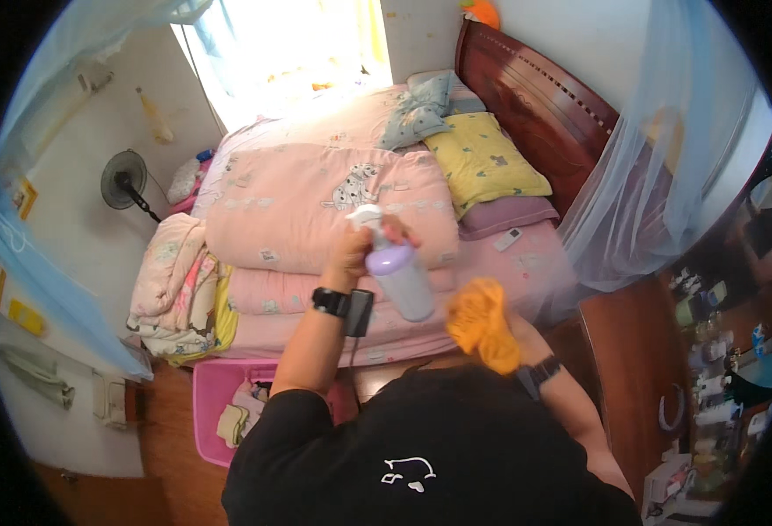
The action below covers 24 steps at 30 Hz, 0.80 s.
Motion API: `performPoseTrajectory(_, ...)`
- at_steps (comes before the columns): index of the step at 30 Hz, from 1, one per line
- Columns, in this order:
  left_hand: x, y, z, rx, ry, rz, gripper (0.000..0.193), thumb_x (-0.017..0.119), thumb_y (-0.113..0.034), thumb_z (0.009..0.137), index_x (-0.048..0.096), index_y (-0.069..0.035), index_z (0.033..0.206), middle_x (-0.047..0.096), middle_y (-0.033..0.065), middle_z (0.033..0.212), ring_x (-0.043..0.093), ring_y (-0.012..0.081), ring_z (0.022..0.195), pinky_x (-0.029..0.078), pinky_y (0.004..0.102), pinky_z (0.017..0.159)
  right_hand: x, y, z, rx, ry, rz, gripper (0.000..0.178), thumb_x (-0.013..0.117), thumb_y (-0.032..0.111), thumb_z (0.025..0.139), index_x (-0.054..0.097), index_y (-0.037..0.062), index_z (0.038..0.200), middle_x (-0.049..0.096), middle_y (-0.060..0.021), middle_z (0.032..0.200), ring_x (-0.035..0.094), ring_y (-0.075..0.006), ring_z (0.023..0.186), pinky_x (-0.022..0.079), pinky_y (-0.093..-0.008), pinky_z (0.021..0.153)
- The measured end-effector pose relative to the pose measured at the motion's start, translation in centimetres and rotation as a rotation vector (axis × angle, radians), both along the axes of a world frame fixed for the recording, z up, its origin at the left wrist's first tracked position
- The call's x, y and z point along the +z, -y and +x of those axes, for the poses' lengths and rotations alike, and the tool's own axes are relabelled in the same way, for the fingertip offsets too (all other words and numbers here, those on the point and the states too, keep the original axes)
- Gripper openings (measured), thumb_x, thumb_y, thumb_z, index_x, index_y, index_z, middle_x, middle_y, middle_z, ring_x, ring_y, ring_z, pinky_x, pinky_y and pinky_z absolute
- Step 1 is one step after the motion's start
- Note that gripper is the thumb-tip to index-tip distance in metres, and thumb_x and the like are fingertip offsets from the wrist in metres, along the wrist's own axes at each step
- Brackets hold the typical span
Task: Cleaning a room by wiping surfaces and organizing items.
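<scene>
My left hand (352, 252) is wrapped round the neck of a spray bottle (405, 285), which has a white trigger head, a purple collar and a clear, whitish body. The bottle is held in front of my chest, tilted, its head pointing up and left. To the right of it, my right hand (521, 337) grips a crumpled orange cloth (481, 323) that covers most of its fingers. Bottle and cloth are apart. Beyond them lies a folded pink quilt (298, 206) on the bed (482, 298).
A yellow pillow (487, 158) and a white remote control (508, 239) lie on the bed's right side. On the floor at left is a pink tub (215, 412) holding clothes. Folded bedding (167, 272) and a fan (126, 180) are left; a cluttered dresser (636, 351) is right.
</scene>
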<state>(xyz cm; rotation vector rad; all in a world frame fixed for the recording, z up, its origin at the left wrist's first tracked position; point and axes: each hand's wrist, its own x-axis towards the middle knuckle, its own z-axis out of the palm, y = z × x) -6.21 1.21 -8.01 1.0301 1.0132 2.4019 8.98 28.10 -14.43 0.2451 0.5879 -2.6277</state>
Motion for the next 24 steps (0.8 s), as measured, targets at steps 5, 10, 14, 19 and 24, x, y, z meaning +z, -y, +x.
performPoseTrajectory(5,2.1,-5.0,-0.6,-0.147,-0.056,-0.042,0.047,0.067,-0.048,0.08,0.062,-0.003,0.089,0.063,0.0107,0.083,0.062,0.0283,0.087,0.049,0.0402,0.083,0.1,3.4,-3.3,0.305,-0.186,0.056,0.069,0.076,0.029,0.076,0.04,0.0077,0.13,0.059,-0.0114,0.113,0.06,-0.0264,0.103,0.053,-0.039,0.087)
performPoseTrajectory(10,2.2,-6.1,-1.2,0.153,0.164,-0.416,0.031,0.053,-0.026,0.096,0.061,0.0,0.11,0.066,0.0031,0.094,0.06,0.0065,0.08,0.047,0.0198,0.071,0.8,5.3,-4.0,0.177,-0.187,0.15,0.066,0.075,0.028,0.078,0.039,0.0075,0.13,0.06,-0.0085,0.111,0.064,-0.0233,0.094,0.056,-0.0354,0.076)
performPoseTrajectory(14,1.8,-5.9,-1.1,0.316,0.086,-0.411,0.029,0.056,-0.027,0.094,0.061,-0.001,0.108,0.064,0.0012,0.09,0.058,0.0054,0.077,0.046,0.0206,0.066,0.2,5.7,-5.7,0.059,-0.301,0.194,0.066,0.074,0.027,0.079,0.038,0.0077,0.131,0.059,-0.008,0.11,0.063,-0.0221,0.093,0.056,-0.0355,0.076)
performPoseTrajectory(19,2.1,-5.7,0.0,0.616,-0.04,-0.299,0.029,0.057,-0.021,0.091,0.059,-0.002,0.113,0.064,0.0055,0.09,0.059,0.0079,0.075,0.047,0.0235,0.066,0.5,6.3,-5.4,0.097,-0.387,0.251,0.063,0.073,0.027,0.08,0.039,0.0075,0.13,0.059,-0.0066,0.107,0.063,-0.0203,0.09,0.055,-0.0336,0.074)
performPoseTrajectory(24,3.3,-2.7,1.3,0.54,-0.25,-0.693,0.053,0.056,-0.017,0.086,0.043,0.0,0.133,0.059,0.0149,0.112,0.062,0.019,0.084,0.049,0.0296,0.074,0.3,6.4,-5.1,0.108,-0.39,0.233,0.058,0.071,0.024,0.082,0.04,0.0066,0.128,0.059,-0.0055,0.104,0.063,-0.0185,0.085,0.056,-0.0312,0.067)
